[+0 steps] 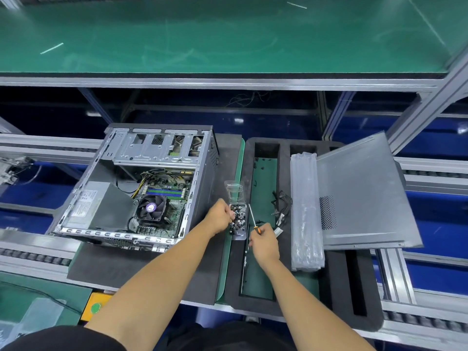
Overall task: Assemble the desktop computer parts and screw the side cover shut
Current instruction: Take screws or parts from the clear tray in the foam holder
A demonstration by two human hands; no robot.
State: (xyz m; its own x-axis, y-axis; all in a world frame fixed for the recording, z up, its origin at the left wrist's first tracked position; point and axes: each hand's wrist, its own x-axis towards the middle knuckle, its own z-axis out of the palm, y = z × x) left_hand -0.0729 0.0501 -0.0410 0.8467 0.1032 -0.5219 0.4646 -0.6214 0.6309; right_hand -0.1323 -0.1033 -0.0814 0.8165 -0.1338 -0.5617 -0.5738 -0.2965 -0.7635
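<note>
Fingers point(229, 216) of the left hand point(219, 217) dip into the screw box point(238, 220).

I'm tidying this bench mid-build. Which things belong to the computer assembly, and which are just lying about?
Belongs to the job:
open computer case
side cover
screw box, left hand reaching in
screwdriver, held by right hand

Lying about:
plastic sleeves
loose cables
foam tray
</note>
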